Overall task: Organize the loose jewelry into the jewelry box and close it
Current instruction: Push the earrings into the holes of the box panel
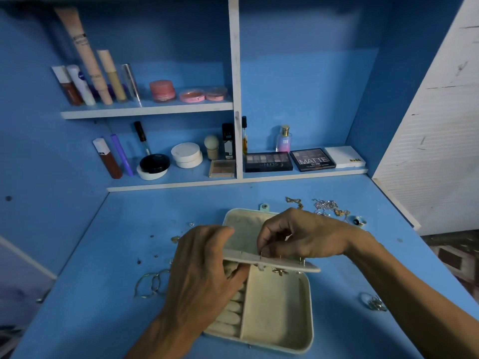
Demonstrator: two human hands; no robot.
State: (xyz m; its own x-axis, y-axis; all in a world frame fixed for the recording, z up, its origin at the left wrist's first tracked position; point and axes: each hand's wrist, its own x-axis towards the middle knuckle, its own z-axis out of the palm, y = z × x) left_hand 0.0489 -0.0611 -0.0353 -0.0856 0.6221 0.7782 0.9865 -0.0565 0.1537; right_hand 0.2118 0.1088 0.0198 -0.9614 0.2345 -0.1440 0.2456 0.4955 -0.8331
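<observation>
A cream jewelry box [277,314] lies open on the blue desk, its lid [243,221] flat behind it. Between lid and base a flat earring panel [293,265] stands raised. My left hand [204,278] grips the panel's left end, thumb under it, and covers part of the ring rolls [230,317]. My right hand [303,234] pinches a small gold earring at the panel's top edge. Gold earrings [280,271] hang from the panel. Loose chains [329,207], a ring [359,221], hoop earrings [153,283] and a silver piece [375,303] lie around the box.
Small studs [155,255] are scattered on the desk [103,294] left of the box. Shelves behind hold makeup tubes [85,60], compacts [186,155], eyeshadow palettes [312,159] and a perfume bottle [284,139]. A white wall panel [440,151] borders the right side.
</observation>
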